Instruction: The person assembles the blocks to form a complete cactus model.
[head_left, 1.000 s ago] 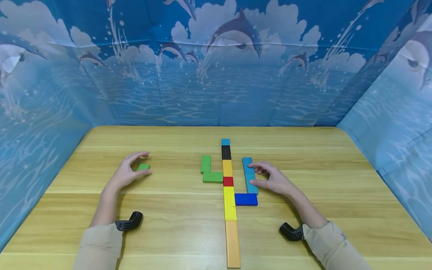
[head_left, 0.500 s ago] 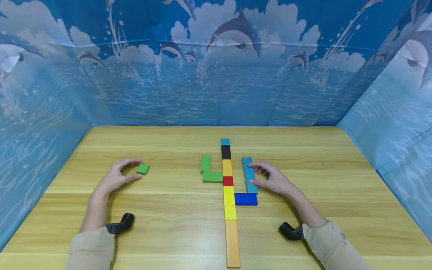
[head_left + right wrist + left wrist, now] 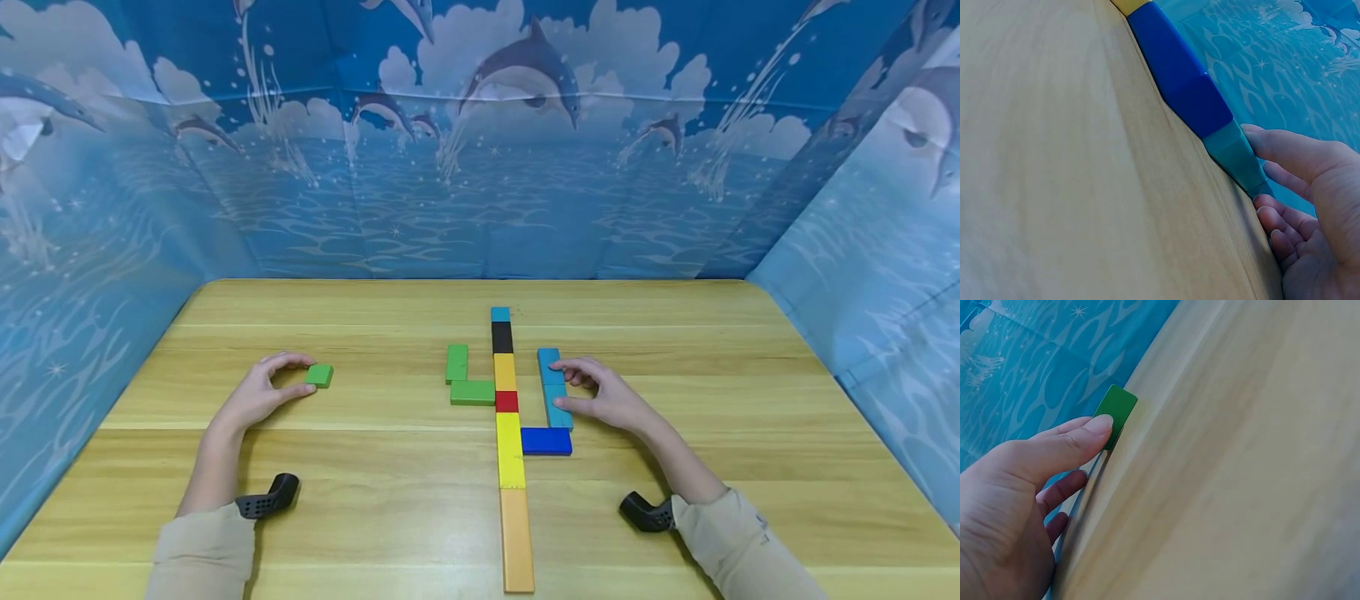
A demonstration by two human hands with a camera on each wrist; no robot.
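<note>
In the head view, my left hand (image 3: 253,402) pinches a small green block (image 3: 320,377) at its near corner edges, between thumb and forefinger. The left wrist view has the thumb lying over one end of this green block (image 3: 1118,407). My right hand (image 3: 609,398) rests its spread forefinger and thumb on two light blue blocks (image 3: 557,418) laid end to end; its other fingers are curled. A dark blue block (image 3: 547,442) joins their near end to the yellow block (image 3: 511,450). In the right wrist view, the thumb is beside the light blue block (image 3: 1235,153).
A column of blocks runs down the wooden table (image 3: 390,517): light blue, black (image 3: 502,337), orange-yellow (image 3: 506,372), red (image 3: 507,402), yellow and tan (image 3: 517,542). Two green blocks (image 3: 472,392) form an L on its left. A dolphin-print curtain (image 3: 420,208) surrounds the table.
My left hand has drawn back toward the lower left, from over the small green block to its near left side, and the block has turned slightly. My right hand has stayed still.
</note>
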